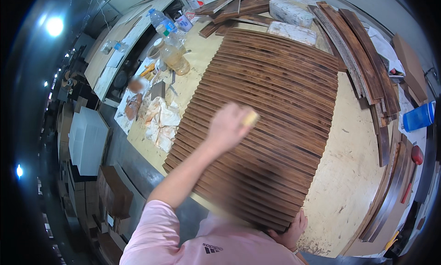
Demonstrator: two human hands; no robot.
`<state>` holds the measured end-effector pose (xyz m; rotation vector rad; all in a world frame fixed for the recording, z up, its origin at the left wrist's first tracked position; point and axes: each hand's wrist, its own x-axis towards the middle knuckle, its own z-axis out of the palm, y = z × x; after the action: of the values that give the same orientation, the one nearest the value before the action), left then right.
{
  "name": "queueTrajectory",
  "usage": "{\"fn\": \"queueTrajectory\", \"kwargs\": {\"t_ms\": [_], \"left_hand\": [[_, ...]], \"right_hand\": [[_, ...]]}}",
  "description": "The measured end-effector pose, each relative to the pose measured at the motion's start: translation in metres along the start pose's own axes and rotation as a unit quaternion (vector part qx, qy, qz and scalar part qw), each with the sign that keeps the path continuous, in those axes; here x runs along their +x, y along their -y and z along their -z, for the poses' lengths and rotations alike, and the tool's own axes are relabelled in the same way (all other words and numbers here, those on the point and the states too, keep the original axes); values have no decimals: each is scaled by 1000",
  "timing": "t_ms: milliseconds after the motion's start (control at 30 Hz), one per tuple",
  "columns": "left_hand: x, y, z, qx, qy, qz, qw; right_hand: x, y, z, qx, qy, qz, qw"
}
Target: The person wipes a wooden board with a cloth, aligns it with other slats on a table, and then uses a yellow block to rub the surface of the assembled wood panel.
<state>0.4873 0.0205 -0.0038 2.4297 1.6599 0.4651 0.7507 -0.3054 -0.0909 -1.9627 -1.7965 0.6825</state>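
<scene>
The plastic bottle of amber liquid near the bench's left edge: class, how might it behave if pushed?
The bottle stands upright and tall, so it would probably tip before sliding. It looks mostly full, so likely fairly heavy. Its round body could roll once down.

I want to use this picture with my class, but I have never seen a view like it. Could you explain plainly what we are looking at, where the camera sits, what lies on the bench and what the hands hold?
There is no machine here. A person wears a wide fisheye camera on the head, looking down, which is why straight edges bend near the rim. The pink sleeve at the bottom is the person's own.

On the pale workbench lies a row of dark brown wooden slats, set side by side. The left hand is over them, closed on a small yellowish pad, perhaps a sponge; it is blurred. The right hand rests its fingers on the near edge of the slats.

Around them: stained rags, plastic bottles, more loose slats and a blue container.
</scene>
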Motion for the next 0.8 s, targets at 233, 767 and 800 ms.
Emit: {"fn": "queueTrajectory", "kwargs": {"t_ms": [233,767,800], "left_hand": [[-14,184,28,119,-135,254,950],[-26,181,40,59,-168,284,942],[-20,155,37,25,-176,263,948]], "right_hand": [[-2,1,4,29,6,-28,999],[-3,-1,0,17,0,-11,1000],[0,0,1,12,4,-11,1000]]}}
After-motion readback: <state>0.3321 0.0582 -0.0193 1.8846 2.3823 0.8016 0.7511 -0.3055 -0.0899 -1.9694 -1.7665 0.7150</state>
